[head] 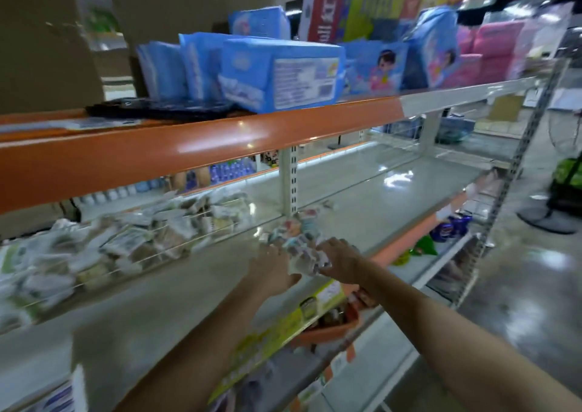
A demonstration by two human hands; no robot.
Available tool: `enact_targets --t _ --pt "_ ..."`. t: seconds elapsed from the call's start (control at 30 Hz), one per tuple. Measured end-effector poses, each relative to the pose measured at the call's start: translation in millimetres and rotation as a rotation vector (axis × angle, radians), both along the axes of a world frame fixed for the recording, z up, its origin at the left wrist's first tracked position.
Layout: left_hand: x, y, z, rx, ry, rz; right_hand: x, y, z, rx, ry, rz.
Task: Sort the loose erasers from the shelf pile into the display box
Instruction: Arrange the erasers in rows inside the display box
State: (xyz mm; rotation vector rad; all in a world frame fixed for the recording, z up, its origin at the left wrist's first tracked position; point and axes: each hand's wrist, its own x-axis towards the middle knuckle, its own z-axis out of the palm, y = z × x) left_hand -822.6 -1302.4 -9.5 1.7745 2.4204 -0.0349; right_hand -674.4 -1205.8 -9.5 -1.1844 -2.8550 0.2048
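The head view is blurred by motion. A pile of small wrapped erasers (299, 235) lies on the grey middle shelf (176, 288), by the white upright post. Both my hands reach into its near edge. My left hand (272, 271) lies at the pile's left side, fingers pointing into it. My right hand (338, 260) is at the pile's right side, its fingers curled around a small clump of erasers (310, 263) between the two hands. I cannot make out a display box.
A wire-fenced bay of pale wrapped packets (94, 248) fills the shelf's left. Blue packs (280, 74) stand on the orange-edged top shelf (220, 140). Lower shelves hold snacks and an orange tray (327, 329). A fan base (548, 219) stands on the glossy floor at right.
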Motion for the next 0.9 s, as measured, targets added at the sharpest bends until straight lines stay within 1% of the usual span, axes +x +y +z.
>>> enact_targets --t 0.13,0.37,0.5,0.6,0.8,0.9 --pt "12.5 35.2 -6.0 -0.024 -0.011 0.02 15.9 37.8 -7.6 -0.057 -0.021 -0.008" --pt "-6.0 85.2 -18.1 0.068 -0.062 0.049 11.5 95.6 -22.8 -0.11 -0.015 -0.023" --pt "-17.6 99.4 -29.3 0.01 0.095 0.026 -1.8 116.7 -31.4 -0.139 0.051 -0.052" --pt "-25.3 103.7 -37.9 0.035 0.172 -0.014 -13.6 123.6 -39.7 -0.135 0.099 -0.073" --pt "-28.5 108.5 -44.9 0.11 0.207 -0.002 -28.3 125.0 -58.2 -0.134 0.149 -0.088" --pt "-27.6 111.3 -44.8 0.129 0.191 -0.007 -23.8 128.7 -59.7 -0.129 0.168 -0.053"
